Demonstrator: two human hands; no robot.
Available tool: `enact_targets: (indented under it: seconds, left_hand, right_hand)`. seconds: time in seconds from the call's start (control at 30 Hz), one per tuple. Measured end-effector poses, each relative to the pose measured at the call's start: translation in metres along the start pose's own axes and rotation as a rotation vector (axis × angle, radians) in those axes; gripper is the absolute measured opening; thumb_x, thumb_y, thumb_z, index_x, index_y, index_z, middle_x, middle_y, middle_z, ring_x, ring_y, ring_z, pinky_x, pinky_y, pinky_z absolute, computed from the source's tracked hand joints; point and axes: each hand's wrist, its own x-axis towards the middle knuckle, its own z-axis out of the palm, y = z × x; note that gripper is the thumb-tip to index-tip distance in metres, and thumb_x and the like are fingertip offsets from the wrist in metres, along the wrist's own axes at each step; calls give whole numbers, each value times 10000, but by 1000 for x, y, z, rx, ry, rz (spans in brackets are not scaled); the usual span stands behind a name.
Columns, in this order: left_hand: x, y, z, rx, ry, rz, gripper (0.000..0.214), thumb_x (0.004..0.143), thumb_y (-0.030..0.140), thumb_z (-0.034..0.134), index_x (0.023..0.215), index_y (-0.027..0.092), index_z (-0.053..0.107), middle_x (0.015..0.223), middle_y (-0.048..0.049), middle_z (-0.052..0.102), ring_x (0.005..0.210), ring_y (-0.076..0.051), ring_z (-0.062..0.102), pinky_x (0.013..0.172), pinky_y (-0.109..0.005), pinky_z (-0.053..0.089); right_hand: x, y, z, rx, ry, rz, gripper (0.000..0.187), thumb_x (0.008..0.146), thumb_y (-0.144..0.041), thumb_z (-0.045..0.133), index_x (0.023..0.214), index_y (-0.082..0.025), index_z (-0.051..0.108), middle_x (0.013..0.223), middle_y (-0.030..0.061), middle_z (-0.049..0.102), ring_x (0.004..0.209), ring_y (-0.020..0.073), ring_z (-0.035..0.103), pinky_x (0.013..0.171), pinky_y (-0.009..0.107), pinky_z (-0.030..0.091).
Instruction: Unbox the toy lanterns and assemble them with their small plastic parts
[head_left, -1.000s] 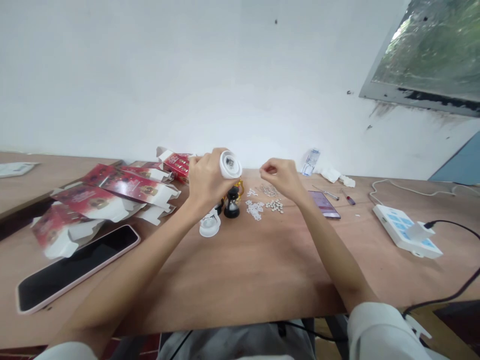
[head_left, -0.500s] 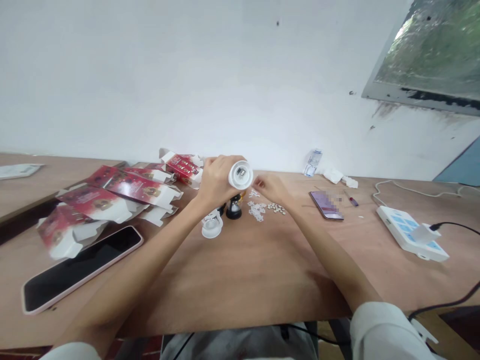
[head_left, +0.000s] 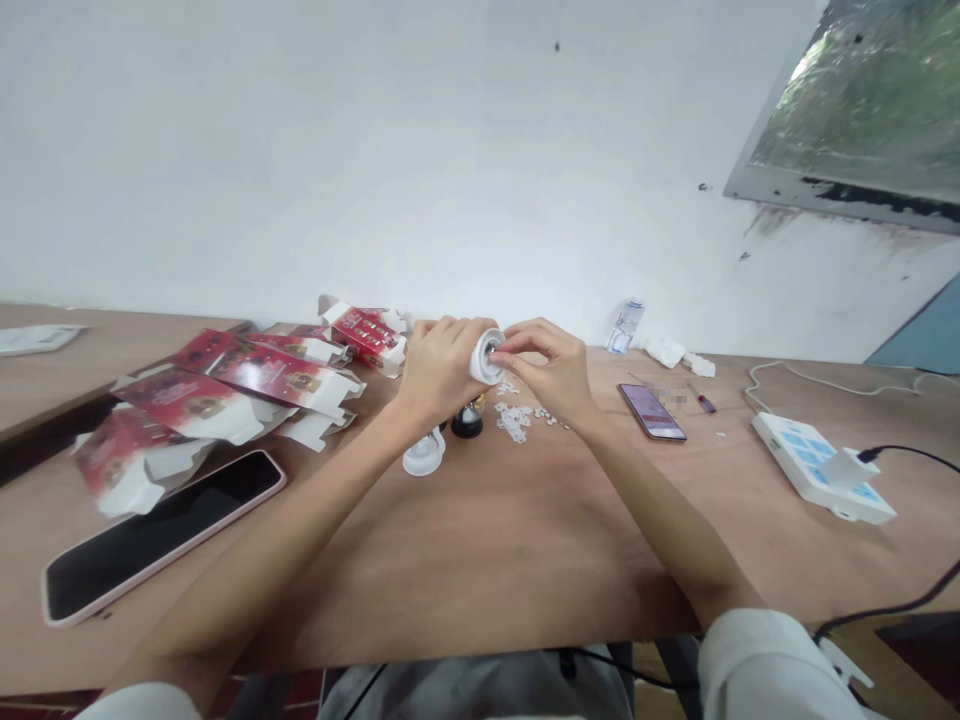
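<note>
My left hand [head_left: 442, 370] is closed around a white plastic piece with a round, hollow base [head_left: 477, 366], which faces me and to the right. Inside that base some metal shows. With thumb and forefinger pinched, my right hand [head_left: 551, 365] reaches to the opening; whatever is between the fingertips is too small to make out. Below the hands stand a dark-based object [head_left: 467, 422] and another white plastic piece [head_left: 424, 455], both partly covered by my left hand. Small clear plastic bits [head_left: 514, 422] and several small round discs [head_left: 546, 414] lie beneath my right hand.
Red and white cartons [head_left: 247, 375] are heaped at the left, with a pink-edged phone [head_left: 165, 535] in front. To the right lie a second phone [head_left: 649, 410], a small screwdriver [head_left: 706, 403], crumpled white paper [head_left: 666, 350] and a power strip [head_left: 814, 465] with cables.
My right hand has moved up and left, bringing its fingertips to the base's opening. My left hand has turned the white piece slightly toward the right.
</note>
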Motion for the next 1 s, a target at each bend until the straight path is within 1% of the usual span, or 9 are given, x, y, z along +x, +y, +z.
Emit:
enact_targets:
  seconds: [0.17,0.33,0.53,0.67,0.77,0.83,0.9,0.97,1.0]
  left_hand:
    - [-1,4,-1,82,-13,-11,237,768,373,549,948,219,548,866,-69,677,807,-263,597,714,-370,339]
    - [-1,10,-8,143,-97,-96,297,757,376,537,985,187,529,810,-59,672,771,-241,614,712,-337,371]
    - [-1,18,-12,209,-163,-215,299,745,382,525,954,168,535,765,-58,674,703,-242,635,669,-316,399]
    - [-1,23,-12,250,-238,-299,330,731,405,535,958,167,547,741,-69,674,695,-255,642,600,-291,396]
    - [-2,24,-12,251,-265,-339,340,733,420,533,959,166,549,732,-74,672,667,-250,641,560,-278,384]
    - [-1,24,-12,246,-258,-355,357,730,434,536,965,166,547,728,-72,672,656,-244,640,544,-270,375]
    - [0,24,-13,247,-246,-369,390,720,453,547,983,165,545,729,-74,673,664,-248,641,538,-269,372]
    - [2,24,-14,248,-241,-376,429,709,468,562,1012,165,540,738,-76,675,688,-259,644,544,-274,376]
    - [3,24,-15,247,-242,-378,443,705,472,568,1025,166,537,747,-76,676,701,-263,645,549,-276,380]
  right_hand:
    - [-1,-1,0,20,1,10,31,728,-180,692,709,-195,672,803,-5,666,760,117,642,728,284,552]
    - [-3,-2,0,-4,-26,-12,52,786,-223,639,753,-196,670,824,21,688,785,133,652,730,280,550]
    - [-6,-3,2,-230,-100,-99,103,852,-208,545,813,-190,639,841,45,693,803,162,646,733,293,507]
    - [-8,-2,2,-323,-173,-23,110,872,-230,509,837,-184,602,859,56,693,808,178,641,725,309,483]
    - [-7,-3,1,-250,-229,72,110,877,-256,497,856,-173,567,878,62,683,810,179,635,731,324,486]
    - [-5,-4,-1,-137,-227,133,108,880,-272,489,849,-180,534,900,56,669,817,166,630,737,321,494]
    - [-3,-3,0,7,-174,185,100,874,-285,494,841,-191,500,947,49,652,835,146,626,736,301,504]
    - [-1,3,4,181,-57,245,94,863,-282,507,831,-202,471,985,36,635,843,124,623,748,281,509]
    - [-1,9,8,277,12,306,90,858,-268,511,822,-205,459,974,25,632,825,111,624,754,272,510]
